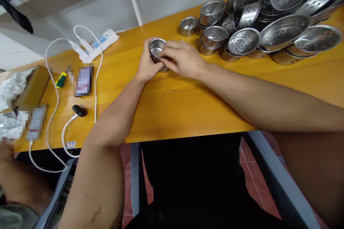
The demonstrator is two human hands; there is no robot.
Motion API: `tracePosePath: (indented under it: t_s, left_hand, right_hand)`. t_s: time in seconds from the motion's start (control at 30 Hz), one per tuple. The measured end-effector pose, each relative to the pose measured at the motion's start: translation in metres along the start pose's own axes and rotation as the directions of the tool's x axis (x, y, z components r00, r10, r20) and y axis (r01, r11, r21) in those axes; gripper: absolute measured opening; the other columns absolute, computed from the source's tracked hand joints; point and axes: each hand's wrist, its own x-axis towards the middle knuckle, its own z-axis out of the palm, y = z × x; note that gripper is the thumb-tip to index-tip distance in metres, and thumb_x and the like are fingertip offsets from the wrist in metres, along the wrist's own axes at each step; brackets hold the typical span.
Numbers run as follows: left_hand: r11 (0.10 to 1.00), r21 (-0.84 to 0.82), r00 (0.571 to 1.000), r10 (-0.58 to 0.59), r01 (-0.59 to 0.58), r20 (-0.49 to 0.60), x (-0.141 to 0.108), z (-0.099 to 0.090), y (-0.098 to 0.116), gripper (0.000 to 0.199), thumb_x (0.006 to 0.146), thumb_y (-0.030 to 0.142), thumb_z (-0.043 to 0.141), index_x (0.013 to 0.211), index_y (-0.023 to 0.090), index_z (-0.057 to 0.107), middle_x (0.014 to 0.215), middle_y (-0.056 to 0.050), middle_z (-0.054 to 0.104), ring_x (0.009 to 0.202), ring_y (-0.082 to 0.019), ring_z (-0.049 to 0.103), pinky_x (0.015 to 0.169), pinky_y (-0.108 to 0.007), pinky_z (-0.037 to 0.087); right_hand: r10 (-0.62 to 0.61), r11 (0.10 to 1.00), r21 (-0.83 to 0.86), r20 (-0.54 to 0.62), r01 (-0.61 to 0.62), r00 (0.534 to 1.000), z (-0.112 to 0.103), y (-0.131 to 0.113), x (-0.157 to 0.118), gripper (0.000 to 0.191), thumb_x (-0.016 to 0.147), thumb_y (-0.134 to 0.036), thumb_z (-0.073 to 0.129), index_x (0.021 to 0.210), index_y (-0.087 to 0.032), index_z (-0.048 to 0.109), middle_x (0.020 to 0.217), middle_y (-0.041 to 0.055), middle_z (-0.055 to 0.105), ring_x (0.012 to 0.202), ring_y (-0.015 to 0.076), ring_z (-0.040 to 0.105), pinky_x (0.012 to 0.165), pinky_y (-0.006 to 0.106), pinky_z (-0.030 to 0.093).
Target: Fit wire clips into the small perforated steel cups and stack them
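A small perforated metal cup [157,45] stands over the wooden table, apparently with another metal rim beneath it. My left hand [146,62] is wrapped round the cup's left side, thumb across its front. My right hand [181,57] is at the cup's right rim with its fingers pinched together; what they hold, if anything, is hidden. On the table just in front of my hands lies a thin curved wire [171,93].
Many perforated metal cups and bowls [244,41] are stacked at the back right. To the left are a white power strip [99,45] with cables, a phone [84,80], a green and yellow tool [61,80] and a black plug [79,110]. Another person's arm [24,182] shows lower left.
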Motion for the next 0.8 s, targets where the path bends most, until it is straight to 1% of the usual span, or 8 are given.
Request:
tracePosePath:
  t_s: [0.1,0.2,0.37,0.43,0.53,0.67,0.73,0.8]
  left_hand:
    - [0.998,0.003,0.998,-0.066,0.066,0.015,-0.003,-0.002,0.01,0.113,0.079,0.062,0.113,0.167,0.041,0.047,0.174,-0.014,0.066,0.166,-0.04,0.067,0.149,-0.065,0.052]
    - [0.992,-0.019,0.991,-0.125,0.126,0.051,-0.006,-0.004,0.012,0.129,0.066,0.065,0.12,0.169,0.04,0.047,0.183,-0.019,0.06,0.172,-0.044,0.062,0.149,-0.07,0.051]
    - [0.982,0.057,0.969,-0.186,0.179,0.161,-0.01,-0.01,0.013,0.124,0.053,0.064,0.125,0.155,0.03,0.063,0.165,-0.019,0.072,0.164,-0.048,0.067,0.146,-0.074,0.05]
    - [0.969,0.129,0.959,-0.229,0.209,0.167,-0.01,-0.011,0.016,0.107,0.051,0.055,0.126,0.139,0.026,0.071,0.15,-0.016,0.077,0.156,-0.049,0.07,0.144,-0.078,0.049]
    - [0.959,0.15,0.957,-0.261,0.242,0.128,-0.009,-0.013,0.019,0.087,0.061,0.041,0.121,0.129,0.026,0.069,0.136,-0.012,0.079,0.143,-0.045,0.077,0.14,-0.077,0.054]
    - [0.976,0.064,0.975,-0.211,0.207,0.064,-0.006,-0.013,0.01,0.096,0.065,0.039,0.119,0.138,0.03,0.058,0.142,-0.011,0.079,0.138,-0.038,0.079,0.136,-0.07,0.062]
    - [0.981,0.038,0.981,-0.191,0.19,0.023,-0.005,-0.012,0.003,0.102,0.065,0.041,0.12,0.142,0.032,0.054,0.152,-0.012,0.075,0.145,-0.038,0.077,0.139,-0.067,0.06]
    - [0.982,0.028,0.982,-0.189,0.189,-0.017,-0.004,-0.011,-0.003,0.104,0.068,0.045,0.119,0.145,0.033,0.05,0.159,-0.013,0.07,0.152,-0.037,0.074,0.142,-0.066,0.057]
  right_hand:
    - [0.105,0.994,0.008,-0.072,-0.105,0.992,-0.005,0.007,0.001,0.047,0.129,-0.036,0.041,0.164,-0.034,0.073,0.168,0.0132,0.07,0.154,0.0397,0.066,0.125,0.053,0.056]
    - [0.229,0.973,0.02,-0.178,-0.229,0.957,-0.007,0.02,0.003,0.043,0.127,-0.028,0.047,0.158,-0.027,0.076,0.17,0.0169,0.068,0.151,0.0419,0.067,0.121,0.052,0.057]
    - [0.401,0.912,-0.046,-0.103,-0.407,0.91,0.003,0.039,0.01,0.035,0.125,-0.026,0.055,0.146,-0.017,0.082,0.163,0.0242,0.072,0.131,0.0437,0.072,0.108,0.053,0.055]
    - [0.416,0.903,-0.07,-0.096,-0.423,0.904,0.01,0.047,0.013,0.033,0.124,-0.027,0.057,0.141,-0.017,0.084,0.156,0.0247,0.075,0.122,0.0427,0.073,0.103,0.053,0.055]
    - [0.417,0.895,-0.121,-0.113,-0.429,0.902,0.021,0.061,0.015,0.029,0.123,-0.024,0.059,0.131,-0.016,0.086,0.145,0.0251,0.079,0.11,0.0388,0.073,0.094,0.05,0.055]
    - [0.391,0.909,-0.091,-0.151,-0.407,0.908,0.034,0.078,0.015,0.019,0.12,-0.018,0.066,0.115,-0.014,0.084,0.127,0.0233,0.082,0.103,0.0325,0.073,0.091,0.043,0.055]
    - [0.338,0.932,-0.049,-0.23,-0.358,0.912,0.032,0.076,0.013,0.016,0.119,-0.025,0.071,0.118,-0.017,0.084,0.128,0.0221,0.081,0.103,0.0352,0.073,0.088,0.045,0.056]
    - [0.304,0.944,-0.048,-0.266,-0.328,0.915,0.02,0.063,0.011,0.016,0.114,-0.028,0.075,0.125,-0.021,0.085,0.137,0.022,0.081,0.104,0.0392,0.074,0.085,0.047,0.057]
